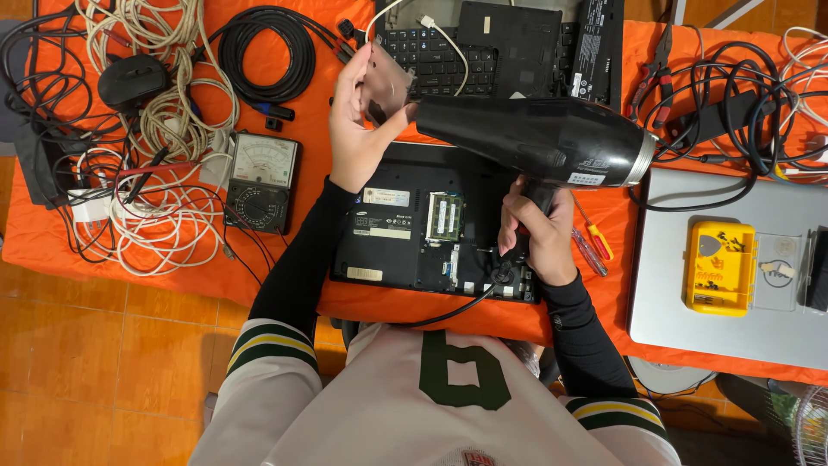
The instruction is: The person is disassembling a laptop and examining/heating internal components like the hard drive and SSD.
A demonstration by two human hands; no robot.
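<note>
My left hand [355, 121] holds up a thin, translucent brownish plate [386, 82] above the table. My right hand [535, 233] grips the handle of a black hair dryer [535, 138], whose nozzle points left and almost touches the plate. Beneath both hands lies a black laptop [405, 229], bottom side up, with its cover off and a green memory module [445, 216] exposed. The dryer's black cord [457, 309] runs down from the handle toward my body.
The orange table cloth [155, 276] carries white cable tangles [164, 112], a coiled black cable [266, 53], an analog multimeter [263, 183], a black mouse [131, 82], a keyboard part [448, 56], screwdrivers [593, 242], pliers [657, 65], and a silver laptop [733, 319] bearing a yellow case [720, 267].
</note>
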